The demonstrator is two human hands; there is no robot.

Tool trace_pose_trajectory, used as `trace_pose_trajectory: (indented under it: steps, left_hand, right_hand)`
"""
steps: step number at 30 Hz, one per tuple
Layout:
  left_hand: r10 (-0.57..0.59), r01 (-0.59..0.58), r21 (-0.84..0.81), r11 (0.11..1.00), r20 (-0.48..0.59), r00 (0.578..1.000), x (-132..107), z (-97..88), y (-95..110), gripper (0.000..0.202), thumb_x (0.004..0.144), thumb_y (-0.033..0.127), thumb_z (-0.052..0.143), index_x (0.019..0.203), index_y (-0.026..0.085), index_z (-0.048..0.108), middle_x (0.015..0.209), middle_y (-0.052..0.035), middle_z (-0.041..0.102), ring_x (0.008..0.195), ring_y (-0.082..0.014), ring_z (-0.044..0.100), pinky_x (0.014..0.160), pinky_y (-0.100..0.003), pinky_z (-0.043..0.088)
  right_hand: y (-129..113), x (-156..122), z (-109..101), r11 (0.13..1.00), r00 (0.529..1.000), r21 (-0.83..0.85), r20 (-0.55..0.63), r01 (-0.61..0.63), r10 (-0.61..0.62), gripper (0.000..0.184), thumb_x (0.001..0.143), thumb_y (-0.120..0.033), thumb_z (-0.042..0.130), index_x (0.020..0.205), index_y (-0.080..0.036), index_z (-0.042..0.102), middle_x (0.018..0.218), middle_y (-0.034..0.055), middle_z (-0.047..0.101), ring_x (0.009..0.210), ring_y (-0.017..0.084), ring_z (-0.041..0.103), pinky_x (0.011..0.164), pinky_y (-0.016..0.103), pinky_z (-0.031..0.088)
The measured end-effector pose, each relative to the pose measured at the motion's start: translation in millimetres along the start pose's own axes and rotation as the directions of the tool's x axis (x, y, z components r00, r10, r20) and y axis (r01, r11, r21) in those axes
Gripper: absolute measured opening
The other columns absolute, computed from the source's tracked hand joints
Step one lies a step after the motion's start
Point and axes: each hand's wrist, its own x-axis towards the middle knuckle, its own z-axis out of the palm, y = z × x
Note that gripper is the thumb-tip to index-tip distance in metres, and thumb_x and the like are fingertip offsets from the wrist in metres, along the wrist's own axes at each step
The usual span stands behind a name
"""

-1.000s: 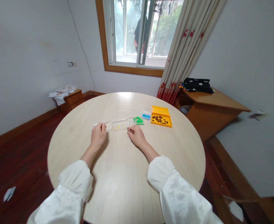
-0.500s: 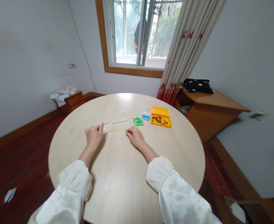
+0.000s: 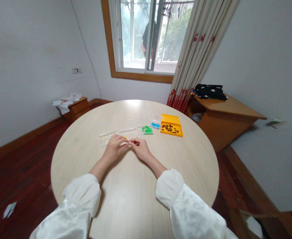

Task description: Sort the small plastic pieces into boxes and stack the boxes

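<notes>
My left hand (image 3: 115,146) and my right hand (image 3: 139,148) meet fingertip to fingertip above the table's middle. Both are closed in a pinch; whatever lies between the fingers is too small to make out. Just behind them is a clear case (image 3: 121,131) with a few yellow pieces, partly covered by my hands. Left of it, a clear case (image 3: 101,140) contains pale pieces. To the right stand a clear case with green pieces (image 3: 147,129), a small one with blue pieces (image 3: 155,125), and an open yellow-orange box (image 3: 170,118) with dark brown pieces.
The cases stand in a row on a round pale wooden table (image 3: 126,192). A wooden desk (image 3: 235,111) bearing folded black cloth (image 3: 209,91) is beyond its right edge. A small cabinet with papers (image 3: 78,107) stands at the far left. Behind are a window and a curtain (image 3: 193,49).
My left hand has moved right, off the case with pale pieces, to meet my right hand. My right hand has shifted slightly left. The cases have stayed in place.
</notes>
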Motion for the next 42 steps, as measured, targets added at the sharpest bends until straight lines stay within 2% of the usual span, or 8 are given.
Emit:
trace_pose_trajectory:
  steps: [5, 8, 15, 22, 28, 33, 37, 42]
  left_hand:
    - [0.004, -0.005, -0.028, 1.0, -0.028, 1.0, 1, -0.5, 5, 0.013, 0.083, 0.027, 0.055, 0.075, 0.019, 0.064, 0.079, -0.005, 0.067, 0.078, -0.018, 0.055, 0.075, -0.032, 0.042]
    - [-0.121, 0.118, -0.045, 0.992, -0.074, 0.99, 2, -3.3, 4, 0.013, 0.082, 0.027, 0.053, 0.075, 0.019, 0.061, 0.077, -0.0039, 0.065, 0.074, -0.0171, 0.054, 0.072, -0.031, 0.042]
    - [-0.463, 0.525, 0.126, 0.842, -0.332, 0.822, 3, -23.3, -24, 0.016, 0.078, 0.031, 0.054, 0.072, 0.018, 0.061, 0.073, -0.0045, 0.063, 0.069, -0.0191, 0.051, 0.071, -0.033, 0.038]
    - [-0.582, 0.655, 0.338, 0.676, -0.301, 0.756, -1, -34.3, -40, 0.028, 0.081, 0.038, 0.044, 0.066, 0.019, 0.057, 0.075, -0.0089, 0.062, 0.083, -0.0267, 0.052, 0.077, -0.038, 0.034]
    - [-0.593, 0.658, 0.366, 0.658, -0.287, 0.752, -3, -35.3, -47, 0.038, 0.082, 0.039, 0.038, 0.049, 0.022, 0.031, 0.057, -0.0053, 0.049, 0.071, -0.0242, 0.047, 0.072, -0.038, 0.033]
    - [-0.525, 0.64, 0.312, 0.702, -0.382, 0.761, -3, -32.9, -47, 0.03, 0.079, 0.037, 0.043, 0.054, 0.021, 0.039, 0.065, -0.0063, 0.05, 0.078, -0.0256, 0.049, 0.078, -0.04, 0.036]
    - [-0.388, 0.555, 0.273, 0.786, -0.481, 0.786, -1, -32.4, -44, 0.031, 0.076, 0.041, 0.053, 0.093, 0.015, 0.058, 0.107, -0.0152, 0.055, 0.106, -0.0299, 0.047, 0.093, -0.045, 0.034]
    - [-0.359, 0.479, 0.281, 0.832, -0.387, 0.849, 2, -36.9, -48, 0.064, 0.081, 0.044, 0.048, 0.134, 0.011, 0.037, 0.144, -0.019, 0.031, 0.134, -0.0322, 0.023, 0.11, -0.052, 0.008]
  right_hand:
    - [0, 0, -1, 0.999, 0.999, 0.044, 0.047, 0.011, -0.013, 0.021, 0.074, -0.033, 0.059, 0.079, -0.017, 0.071, 0.082, 0.0047, 0.071, 0.077, 0.016, 0.061, 0.075, 0.03, 0.046]
    - [0, 0, -3, 0.998, 0.999, 0.054, 0.047, -0.012, 0.009, 0.025, 0.076, -0.034, 0.057, 0.085, -0.017, 0.072, 0.083, 0.0058, 0.071, 0.078, 0.016, 0.062, 0.076, 0.031, 0.047]
    - [0, -1, -5, 0.997, 0.998, 0.031, 0.012, -0.068, 0.067, 0.027, 0.077, -0.029, 0.057, 0.094, -0.015, 0.071, 0.081, 0.0053, 0.069, 0.073, 0.013, 0.06, 0.071, 0.029, 0.048]
    - [-2, -1, -4, 0.997, 0.997, 0.014, 0.017, -0.073, 0.073, 0.025, 0.077, -0.026, 0.057, 0.095, -0.016, 0.07, 0.085, 0.0052, 0.07, 0.075, 0.013, 0.06, 0.07, 0.029, 0.048]
    - [0, 2, -9, 0.995, 0.999, -0.103, -0.031, -0.012, 0.009, 0.023, 0.079, -0.026, 0.053, 0.091, -0.015, 0.069, 0.083, 0.0049, 0.068, 0.071, 0.013, 0.059, 0.067, 0.027, 0.046]
    - [2, 6, -22, 0.947, 0.984, -0.315, -0.141, 0.06, -0.109, 0.019, 0.078, -0.027, 0.056, 0.087, -0.016, 0.068, 0.07, 0.0017, 0.062, 0.064, 0.014, 0.053, 0.064, 0.028, 0.044]
    - [2, 8, -32, 0.825, 0.939, -0.545, -0.184, 0.149, -0.291, 0.033, 0.068, -0.023, 0.068, 0.1, -0.018, 0.064, 0.09, 0.0054, 0.061, 0.088, 0.02, 0.053, 0.083, 0.035, 0.044]
    - [3, 6, -34, 0.752, 0.952, -0.649, -0.146, 0.113, -0.269, 0.06, 0.064, -0.023, 0.072, 0.121, -0.024, 0.052, 0.115, 0.0075, 0.053, 0.11, 0.024, 0.045, 0.095, 0.042, 0.038]
